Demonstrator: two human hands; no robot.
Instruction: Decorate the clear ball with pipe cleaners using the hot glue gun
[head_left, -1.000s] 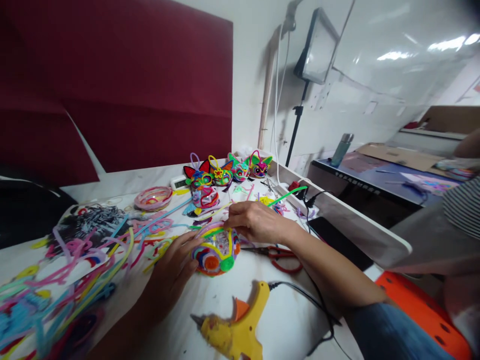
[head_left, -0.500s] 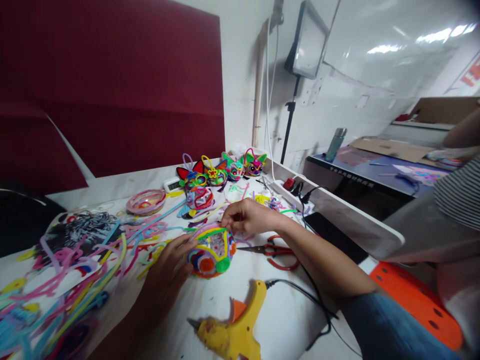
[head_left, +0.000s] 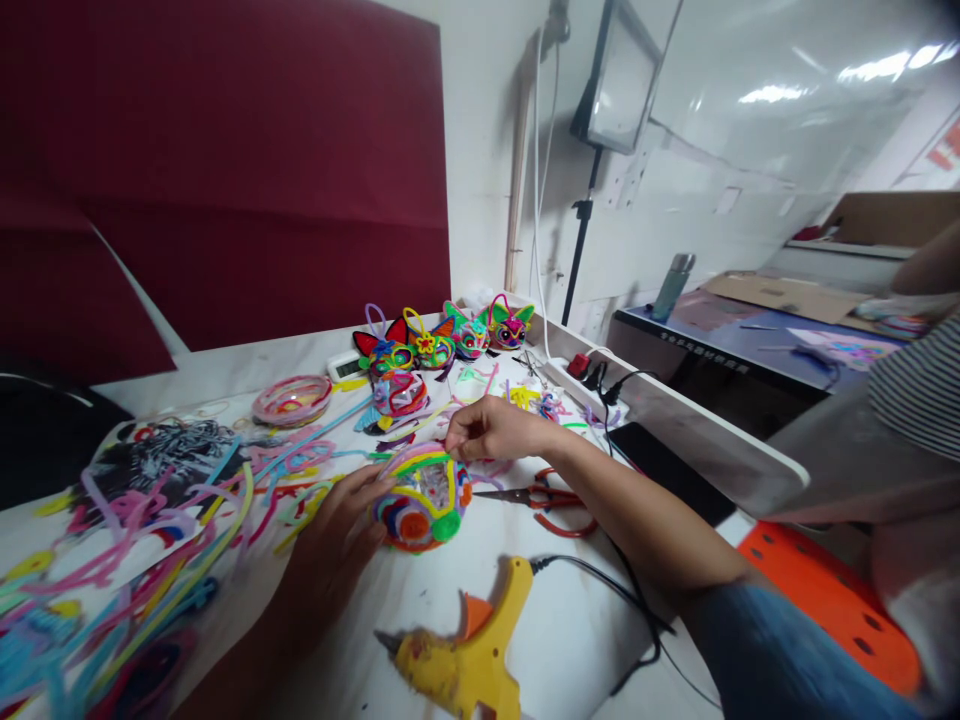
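A rounded ornament [head_left: 415, 525] of coloured pipe cleaners over a clear shell sits on the white table, with orange and green discs facing me. Against its left side my left hand [head_left: 346, 520] curves its fingers and steadies it. At the top rim my right hand [head_left: 480, 432] pinches a lilac pipe cleaner [head_left: 409, 457] that runs along the edge; its fingertips are partly hidden. Scissors with red handles [head_left: 559, 500] lie right of the ornament, blades pointing at it. Nearer me is a yellow glue gun [head_left: 472, 650], on its side with its nozzle to the left.
Loose pipe cleaners [head_left: 172, 600] cover the left side. Finished animal-head ornaments [head_left: 471, 335] stand at the back beside a coil of pipe cleaners [head_left: 292, 400]. A power strip [head_left: 577, 385] and black phone-like slab [head_left: 667, 470] lie right. Another person [head_left: 915, 400] is at far right.
Both hands and the ornament stay almost where they were. My right hand's pinch at the rim has shifted only very slightly; the view has tilted a little.
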